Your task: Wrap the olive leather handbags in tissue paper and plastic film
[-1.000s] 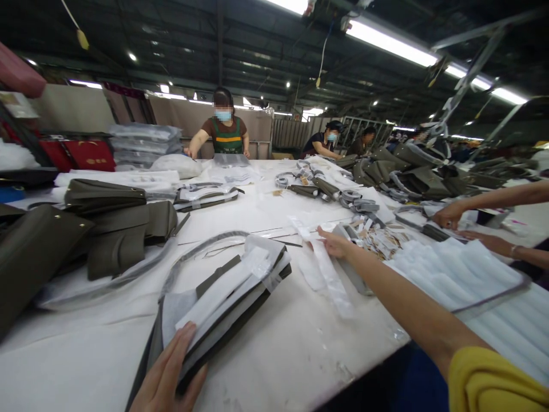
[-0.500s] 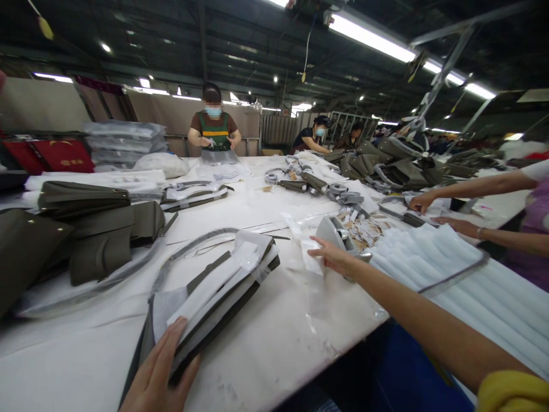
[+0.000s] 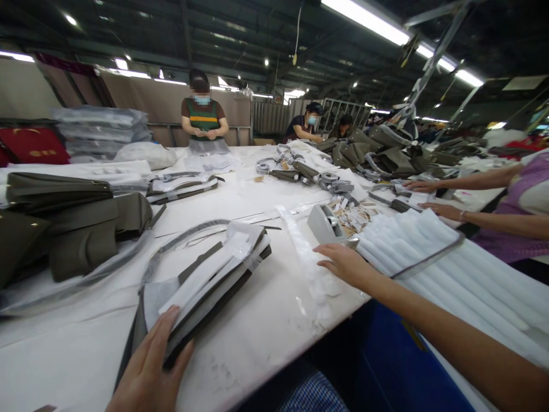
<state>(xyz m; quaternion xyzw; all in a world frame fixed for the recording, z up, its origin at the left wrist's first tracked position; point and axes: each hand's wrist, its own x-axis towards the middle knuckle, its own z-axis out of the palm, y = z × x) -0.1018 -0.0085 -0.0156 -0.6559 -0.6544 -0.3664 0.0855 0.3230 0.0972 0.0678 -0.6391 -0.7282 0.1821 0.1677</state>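
Note:
At lower left, my left hand (image 3: pixel 150 360) grips the near end of an olive-grey handbag (image 3: pixel 217 286), fingers over its top and thumb along its side. White packing sheets lie on the bag, a clear strip wraps its far end, and its wrapped handle (image 3: pixel 184 226) curves over the table. My right hand (image 3: pixel 343 264) is open, its fingers stretched out at the edge of a clear plastic strip (image 3: pixel 300 243) on the table. Just beyond it stands a grey tape dispenser (image 3: pixel 323 223).
White foam sheets (image 3: pixel 429 246) are stacked at right, beside a co-worker's hands (image 3: pixel 437 210). More olive bags (image 3: pixel 86 229) lie at left. Paper tags (image 3: pixel 349 214) and wrapped handles (image 3: pixel 337 183) cover the table's middle right. Another person (image 3: pixel 203 114) stands across the table.
The view has shifted a little. My right hand has come off the dispenser side, fingers now lower along the clear strip, which lies longer across the table. My left hand stays on the handbag.

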